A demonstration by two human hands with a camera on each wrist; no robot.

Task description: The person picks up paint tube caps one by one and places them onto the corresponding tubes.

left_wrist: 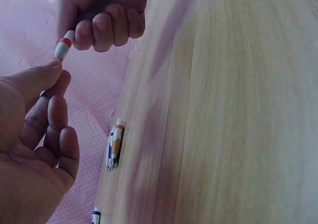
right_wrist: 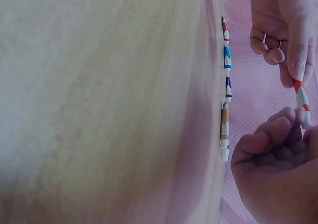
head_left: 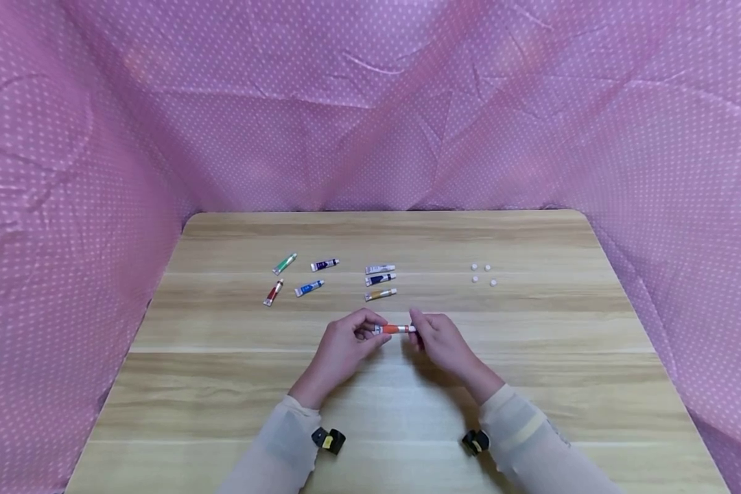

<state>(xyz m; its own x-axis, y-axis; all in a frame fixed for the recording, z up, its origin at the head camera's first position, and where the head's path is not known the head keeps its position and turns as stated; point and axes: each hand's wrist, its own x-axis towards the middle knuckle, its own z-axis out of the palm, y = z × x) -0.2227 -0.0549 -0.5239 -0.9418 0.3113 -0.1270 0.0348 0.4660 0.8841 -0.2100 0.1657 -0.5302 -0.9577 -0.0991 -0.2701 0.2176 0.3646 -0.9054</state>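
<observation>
Surface: light wood-grain table (head_left: 222, 384), rounded far corners. Pink white-dotted cloth (head_left: 370, 103) hung behind and on both sides, creased.

On table, far half: 7 small paint tubes lying flat. Green tube (head_left: 285, 263), purple tube (head_left: 324, 264), red tube (head_left: 273, 292), blue tube (head_left: 309, 287) on the left side; stack of three w/ white tube (head_left: 379, 269), dark blue tube (head_left: 380, 278), ochre tube (head_left: 380, 294) mid. Four small white caps (head_left: 483, 274) in a cluster to the right, well apart from tubes.

Orange paint tube (head_left: 395, 329): held above table centre, horizontal, between both hands, just nearer than ochre tube. Left hand (head_left: 341, 350) pinches crimped end, thumb + fingers curled. Right hand (head_left: 440, 341) pinches cap end w/ fingertips, other fingers curled in. Pale sleeves on both arms.
</observation>
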